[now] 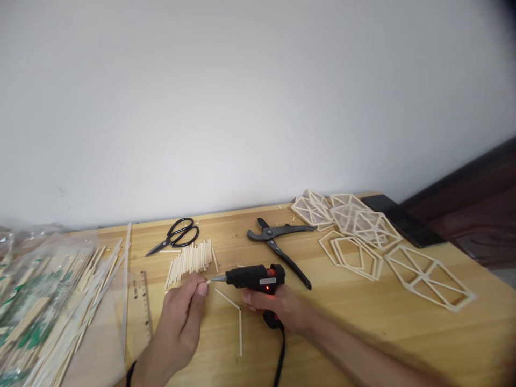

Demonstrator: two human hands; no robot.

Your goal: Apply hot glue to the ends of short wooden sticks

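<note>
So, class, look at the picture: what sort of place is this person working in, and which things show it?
Probably a home craft bench: a wooden table against a plain wall, with a glue gun in the right hand, cut sticks, scissors and finished stick frames.

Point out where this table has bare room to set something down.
Bare wood lies in front of the pliers and wooden frames, right of the right hand. A smaller gap sits between scissors and pliers. Crowded: left edge under stick packets, and around the left hand, glue gun and stick pile.
</note>
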